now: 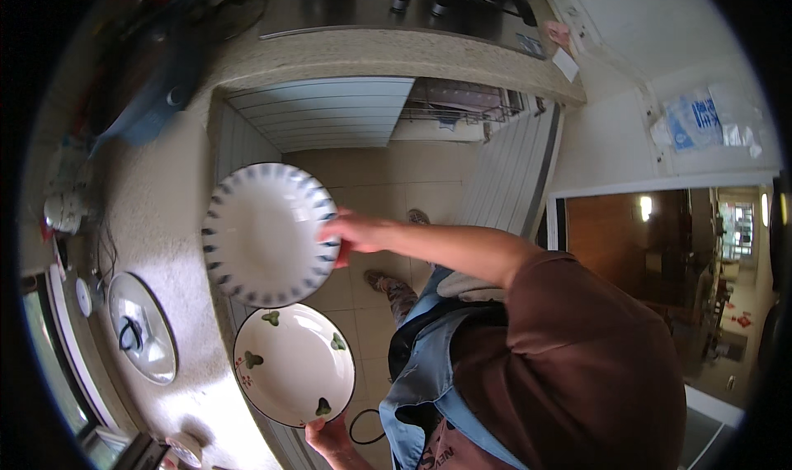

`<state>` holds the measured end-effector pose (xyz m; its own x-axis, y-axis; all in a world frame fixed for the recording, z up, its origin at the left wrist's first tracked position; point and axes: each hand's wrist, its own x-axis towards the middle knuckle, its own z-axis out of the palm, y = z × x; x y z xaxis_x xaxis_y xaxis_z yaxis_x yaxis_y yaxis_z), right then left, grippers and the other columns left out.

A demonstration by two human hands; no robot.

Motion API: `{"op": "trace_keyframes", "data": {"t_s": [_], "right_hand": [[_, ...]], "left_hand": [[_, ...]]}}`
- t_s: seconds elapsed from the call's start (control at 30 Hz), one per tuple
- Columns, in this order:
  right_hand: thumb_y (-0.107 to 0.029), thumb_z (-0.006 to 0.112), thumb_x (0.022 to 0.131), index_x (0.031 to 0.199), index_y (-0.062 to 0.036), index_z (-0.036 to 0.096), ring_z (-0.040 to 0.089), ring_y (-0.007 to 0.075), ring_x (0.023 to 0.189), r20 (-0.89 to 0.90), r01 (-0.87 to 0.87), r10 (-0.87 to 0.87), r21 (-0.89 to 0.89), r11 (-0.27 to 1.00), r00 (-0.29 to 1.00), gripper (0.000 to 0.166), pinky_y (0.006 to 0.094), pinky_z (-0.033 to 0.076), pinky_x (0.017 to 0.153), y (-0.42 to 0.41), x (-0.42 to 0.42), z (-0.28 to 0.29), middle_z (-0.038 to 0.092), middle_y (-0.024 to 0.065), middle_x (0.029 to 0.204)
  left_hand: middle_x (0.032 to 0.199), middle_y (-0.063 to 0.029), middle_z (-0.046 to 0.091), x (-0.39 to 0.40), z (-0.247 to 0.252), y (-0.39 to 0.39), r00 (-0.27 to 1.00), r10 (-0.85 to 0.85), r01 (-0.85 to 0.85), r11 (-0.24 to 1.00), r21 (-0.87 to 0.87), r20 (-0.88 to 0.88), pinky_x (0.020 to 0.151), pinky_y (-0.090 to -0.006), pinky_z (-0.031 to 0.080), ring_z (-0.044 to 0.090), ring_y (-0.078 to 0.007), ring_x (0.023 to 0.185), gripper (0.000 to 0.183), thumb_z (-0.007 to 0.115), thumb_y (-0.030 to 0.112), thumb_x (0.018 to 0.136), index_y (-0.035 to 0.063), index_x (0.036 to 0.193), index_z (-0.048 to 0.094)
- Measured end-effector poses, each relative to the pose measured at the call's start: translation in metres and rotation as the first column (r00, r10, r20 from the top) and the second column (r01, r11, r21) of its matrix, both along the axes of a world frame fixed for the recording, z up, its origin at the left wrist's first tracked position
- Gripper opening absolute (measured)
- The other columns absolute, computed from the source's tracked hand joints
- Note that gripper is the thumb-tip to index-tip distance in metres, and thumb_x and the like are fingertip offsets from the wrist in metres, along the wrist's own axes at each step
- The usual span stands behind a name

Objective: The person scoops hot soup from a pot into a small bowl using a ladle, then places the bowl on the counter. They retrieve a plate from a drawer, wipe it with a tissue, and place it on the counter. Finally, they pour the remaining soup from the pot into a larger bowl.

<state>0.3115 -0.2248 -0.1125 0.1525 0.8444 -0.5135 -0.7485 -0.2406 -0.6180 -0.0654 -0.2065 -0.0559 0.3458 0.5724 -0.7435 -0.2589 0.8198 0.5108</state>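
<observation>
My right hand [356, 232] grips the right rim of a white ceramic plate [269, 238] with short blue strokes around its edge. That plate is tilted, with its inner face towards me, and looks slightly blurred. Lower in the view, my left hand [328, 438] holds the bottom rim of a deeper white dish [297, 361]. The dish has a dark rim, green leaf motifs and small red sprigs. The blue-marked plate slightly overlaps the top of the leaf dish; I cannot tell whether they touch. Both are held beside the edge of the stone-look counter [167, 179].
A glass lid [143, 327] lies on the counter, with a blue pot [145, 92] further up. The gas hob [371, 6] runs along the top. Below it, a slatted cabinet door [513, 160] stands open beside a wire rack [464, 108]. A plastic bag [699, 123] hangs at right.
</observation>
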Motion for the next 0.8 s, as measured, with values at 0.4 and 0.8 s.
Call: {"op": "trace_keyframes", "data": {"t_s": [0.4, 0.8], "right_hand": [[-0.012, 0.053, 0.069, 0.095, 0.0105, 0.048, 0.061, 0.0258, 0.055, 0.332, 0.578, -0.474, -0.524, 0.626, 0.815, 0.035, 0.0318, 0.053, 0.047, -0.264, 0.134, -0.098, 0.06, 0.0193, 0.074], [-0.01, 0.052, 0.076, 0.083, 0.0034, 0.047, 0.06, 0.0267, 0.063, 0.208, 0.817, -0.805, -0.316, 0.482, 0.555, 0.016, 0.0327, 0.053, 0.054, -0.246, 0.277, -0.166, 0.057, 0.0176, 0.075]], "left_hand": [[0.113, -0.0119, 0.049, 0.067, -0.005, 0.011, 0.978, -0.193, 0.192, 0.981, -0.012, -0.084, 0.078, -0.0524, 0.048, 0.049, -0.0313, 0.104, 0.064, 0.054, 0.007, 0.054, 0.0058, 0.118, 0.045], [0.111, -0.0127, 0.05, 0.147, -0.025, -0.01, 0.959, -0.279, 0.272, 0.954, -0.127, -0.042, 0.072, -0.0527, 0.052, 0.051, -0.0315, 0.101, 0.064, 0.052, 0.008, 0.055, 0.0053, 0.118, 0.043]]}}
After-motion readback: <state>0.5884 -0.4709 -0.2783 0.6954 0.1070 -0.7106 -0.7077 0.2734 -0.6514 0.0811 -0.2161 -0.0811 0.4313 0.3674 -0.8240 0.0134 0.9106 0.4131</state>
